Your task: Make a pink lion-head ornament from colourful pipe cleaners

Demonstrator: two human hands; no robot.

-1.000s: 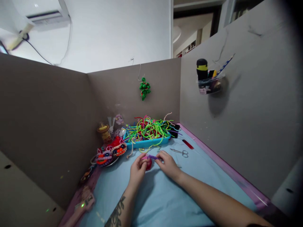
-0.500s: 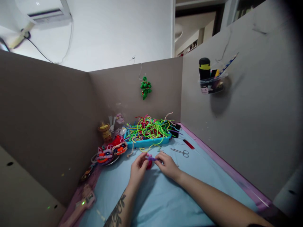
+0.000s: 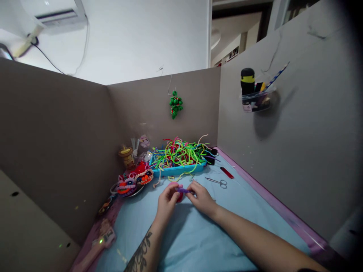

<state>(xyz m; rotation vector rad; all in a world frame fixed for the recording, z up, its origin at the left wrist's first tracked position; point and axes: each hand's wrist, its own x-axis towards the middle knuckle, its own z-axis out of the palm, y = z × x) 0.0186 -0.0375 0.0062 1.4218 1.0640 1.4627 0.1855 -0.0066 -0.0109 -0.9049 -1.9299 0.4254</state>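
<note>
Over the blue cloth [image 3: 195, 234], my left hand [image 3: 168, 199] is closed around a small pink and red fuzzy piece [image 3: 179, 197], which its fingers partly hide. A purple pipe cleaner [image 3: 183, 190] bridges the gap between my two hands, lying across the pink piece. Its right end is pinched in the fingers of my right hand [image 3: 202, 197]. Just beyond my fingers, a tray [image 3: 178, 170] is heaped with pipe cleaners [image 3: 181, 153], mostly green, with some red, pink and yellow.
To the right lie scissors [image 3: 218, 182] and a red strip [image 3: 227, 172]. Fuzzy animal-face pieces [image 3: 127, 185] rest in a dish at left, near a brown jar [image 3: 126, 156]. Grey panels enclose the table; a green ornament [image 3: 176, 105] and a tool holder [image 3: 256, 100] hang there.
The whole view has shifted slightly. More of the pink piece shows above my left fingers; both hands remain close together over the same spot.
</note>
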